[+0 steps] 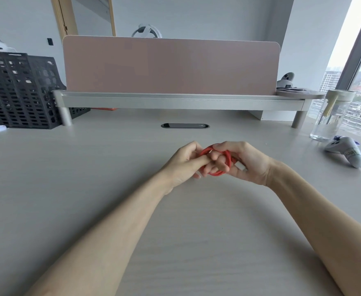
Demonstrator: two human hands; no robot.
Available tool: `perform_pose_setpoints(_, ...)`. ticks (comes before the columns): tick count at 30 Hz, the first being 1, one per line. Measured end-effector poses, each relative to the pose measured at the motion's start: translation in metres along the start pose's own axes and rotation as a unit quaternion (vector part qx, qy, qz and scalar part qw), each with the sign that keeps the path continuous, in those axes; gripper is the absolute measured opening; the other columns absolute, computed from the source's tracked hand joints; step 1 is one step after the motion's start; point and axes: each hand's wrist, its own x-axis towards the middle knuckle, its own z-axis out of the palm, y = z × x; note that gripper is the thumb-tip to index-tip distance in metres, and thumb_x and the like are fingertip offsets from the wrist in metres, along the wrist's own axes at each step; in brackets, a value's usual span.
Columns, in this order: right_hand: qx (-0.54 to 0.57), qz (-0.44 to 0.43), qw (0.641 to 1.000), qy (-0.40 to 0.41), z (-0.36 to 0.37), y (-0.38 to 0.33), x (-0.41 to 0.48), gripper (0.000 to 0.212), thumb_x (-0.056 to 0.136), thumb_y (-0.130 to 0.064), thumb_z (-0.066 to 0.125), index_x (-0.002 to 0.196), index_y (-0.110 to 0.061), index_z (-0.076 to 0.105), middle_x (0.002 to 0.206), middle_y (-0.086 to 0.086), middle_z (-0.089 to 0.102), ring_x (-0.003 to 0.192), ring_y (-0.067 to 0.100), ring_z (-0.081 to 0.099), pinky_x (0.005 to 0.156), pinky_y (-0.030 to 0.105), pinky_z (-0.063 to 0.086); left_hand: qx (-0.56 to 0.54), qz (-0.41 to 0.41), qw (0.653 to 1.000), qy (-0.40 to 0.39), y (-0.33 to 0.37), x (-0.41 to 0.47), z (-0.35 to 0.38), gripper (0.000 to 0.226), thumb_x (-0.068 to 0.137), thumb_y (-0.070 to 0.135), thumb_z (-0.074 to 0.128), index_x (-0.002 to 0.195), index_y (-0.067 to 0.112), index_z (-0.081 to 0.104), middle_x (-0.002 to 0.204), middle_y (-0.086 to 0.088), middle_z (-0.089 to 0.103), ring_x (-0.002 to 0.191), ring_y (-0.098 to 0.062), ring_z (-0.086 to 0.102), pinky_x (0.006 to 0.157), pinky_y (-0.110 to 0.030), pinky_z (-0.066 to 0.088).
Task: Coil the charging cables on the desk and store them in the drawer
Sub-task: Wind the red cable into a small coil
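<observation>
Both hands hold a small red cable coil just above the middle of the counter (111, 171).

The cable (229, 160) is wound into a tight, nearly round loop whose open face tilts up toward the camera. It is bright red and thin, with several turns lying together. The left hand (182, 166) curls over the coil's left edge, its fingers pinching the turns. The right hand (248, 164) grips the right side, with fingers hooked through the loop. A white plug (240, 167) lies against the right palm, its long axis running from upper left to lower right, toward the wrist. A controller (346, 153) and a jar (329, 120) sit well apart at the right.
</observation>
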Motion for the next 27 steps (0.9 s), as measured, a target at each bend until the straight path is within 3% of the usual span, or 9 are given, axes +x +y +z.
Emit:
perform_pose_setpoints(3,-0.028,-0.018,0.997,0.066,0.008,0.003,0.007,0.034,0.102,-0.019,0.045,0.076,-0.004,0.06,0.052,0.004,0.05,0.074,0.02,0.068,0.077,0.024,0.052,0.025,-0.013,0.998,0.05,0.0,0.004,0.001,0.019,0.093,0.026,0.059,0.084,0.018,0.043,0.068,0.003,0.057,0.065,-0.014,0.055,0.066,-0.032,0.049)
perform_pose_setpoints(6,-0.182,-0.085,0.97,0.137,0.017,0.009,0.01,0.034,0.103,-0.027,0.049,0.078,-0.007,0.062,0.053,-0.007,0.049,0.06,0.009,0.05,0.064,0.012,0.041,0.034,-0.013,0.992,0.119,-0.001,0.007,-0.001,0.021,0.09,0.024,0.059,0.079,0.018,0.043,0.074,-0.004,0.06,0.061,-0.016,0.057,0.064,-0.036,0.052)
perform_pose_setpoints(10,-0.265,-0.146,0.942,0.146,0.028,0.013,0.013,0.036,0.102,-0.033,0.048,0.079,-0.008,0.061,0.052,-0.016,0.046,0.053,0.007,0.04,0.056,0.019,0.036,0.085,-0.029,0.981,0.175,-0.003,0.008,0.001,0.002,0.088,0.025,0.053,0.088,0.026,0.051,0.077,0.0,0.064,0.057,-0.018,0.06,0.058,-0.035,0.055)
perform_pose_setpoints(11,-0.261,-0.149,0.943,0.144,0.03,0.012,0.014,0.037,0.103,-0.033,0.047,0.078,-0.009,0.06,0.052,-0.015,0.044,0.053,0.007,0.038,0.055,0.02,0.034,0.102,-0.029,0.98,0.17,-0.003,0.008,0.001,0.008,0.089,0.025,0.05,0.086,0.03,0.055,0.076,0.002,0.064,0.058,-0.017,0.06,0.056,-0.033,0.055)
perform_pose_setpoints(14,-0.189,-0.127,0.962,0.149,0.027,0.011,0.014,0.037,0.104,-0.031,0.045,0.076,-0.01,0.055,0.058,-0.004,0.041,0.055,0.011,0.035,0.057,0.022,0.033,0.111,-0.019,0.988,0.107,0.002,0.007,-0.002,0.024,0.093,0.024,0.048,0.073,0.025,0.06,0.068,0.014,0.063,0.07,-0.005,0.059,0.061,-0.019,0.048)
perform_pose_setpoints(16,-0.139,-0.091,0.975,0.149,0.022,0.011,0.014,0.036,0.104,-0.033,0.043,0.077,-0.012,0.053,0.053,-0.007,0.036,0.057,0.015,0.035,0.063,0.028,0.034,0.093,-0.012,0.994,0.049,0.006,0.005,-0.007,0.018,0.092,0.023,0.052,0.08,0.017,0.064,0.077,0.016,0.069,0.076,0.005,0.059,0.067,-0.014,0.045)
perform_pose_setpoints(18,-0.073,-0.068,0.984,0.147,0.02,0.012,0.015,0.033,0.104,-0.034,0.043,0.078,-0.014,0.051,0.05,-0.009,0.031,0.06,0.02,0.037,0.069,0.032,0.034,0.067,-0.017,0.998,0.008,0.006,0.003,-0.012,0.019,0.092,0.033,0.053,0.084,0.02,0.066,0.09,0.002,0.07,0.085,-0.007,0.059,0.072,-0.025,0.044)
perform_pose_setpoints(22,0.112,-0.042,0.983,0.139,0.013,0.01,0.016,0.035,0.105,-0.035,0.04,0.075,-0.02,0.048,0.049,-0.01,0.024,0.053,0.013,0.032,0.066,0.029,0.03,-0.125,-0.068,0.988,-0.054,0.002,0.002,-0.019,0.052,0.098,0.057,0.025,0.07,0.023,0.053,0.075,-0.005,0.061,0.074,-0.021,0.053,0.061,-0.032,0.035)
perform_pose_setpoints(27,0.183,-0.044,0.973,0.131,0.007,0.014,0.016,0.036,0.105,-0.037,0.038,0.073,-0.022,0.048,0.045,-0.012,0.024,0.049,0.01,0.033,0.066,0.029,0.029,-0.167,-0.055,0.984,-0.024,-0.007,0.005,-0.008,0.026,0.1,0.032,0.046,0.083,0.016,0.055,0.08,-0.005,0.06,0.065,-0.016,0.052,0.055,-0.029,0.036)
